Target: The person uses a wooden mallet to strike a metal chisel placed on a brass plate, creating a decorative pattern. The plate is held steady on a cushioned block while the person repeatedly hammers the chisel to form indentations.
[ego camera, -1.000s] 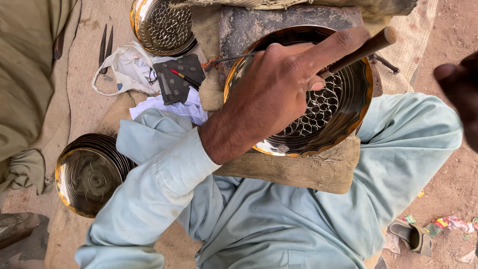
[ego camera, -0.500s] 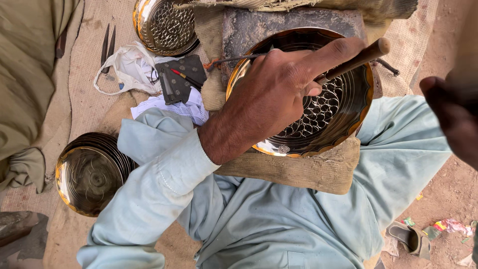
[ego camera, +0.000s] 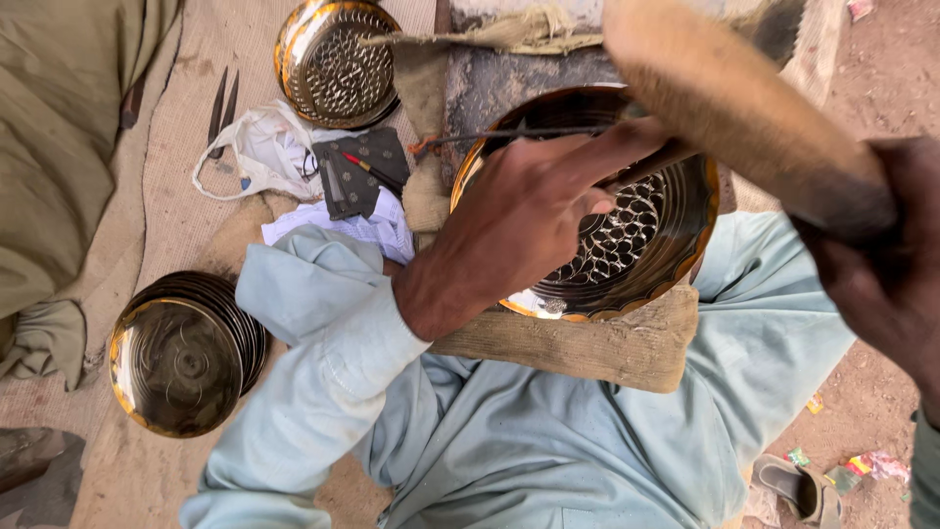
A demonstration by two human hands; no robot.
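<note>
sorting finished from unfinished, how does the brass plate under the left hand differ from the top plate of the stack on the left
The plate under the left hand is punched with a lattice of holes; the stack's top plate shows only faint rings. The first rests on a wooden block with the left hand on it; the second lies untouched. Both are round and shiny.

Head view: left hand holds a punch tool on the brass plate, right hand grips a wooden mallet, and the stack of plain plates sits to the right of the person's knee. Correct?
One thing is off. In the head view the stack of plain plates sits at the left of the picture, beside the left sleeve, not to the right. The rest holds: the left hand holds the punch tool on the brass plate, and the right hand grips the wooden mallet.
</note>
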